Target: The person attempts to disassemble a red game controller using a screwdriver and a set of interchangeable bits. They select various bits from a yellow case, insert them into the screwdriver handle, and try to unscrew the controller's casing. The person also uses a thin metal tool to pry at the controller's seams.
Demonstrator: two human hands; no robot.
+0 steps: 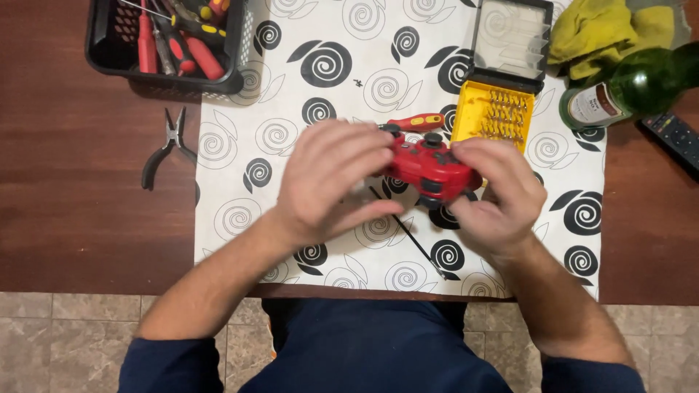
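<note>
Head view shows the left hand and the right hand both closed around a red plastic game controller, held just above the white cloth with black swirls on the brown wooden surface. It looks like the hands are turning it over to look at it. A yellow box of screwdriver bits sits open behind it. A green glass bottle with a white label lies far right.
</note>
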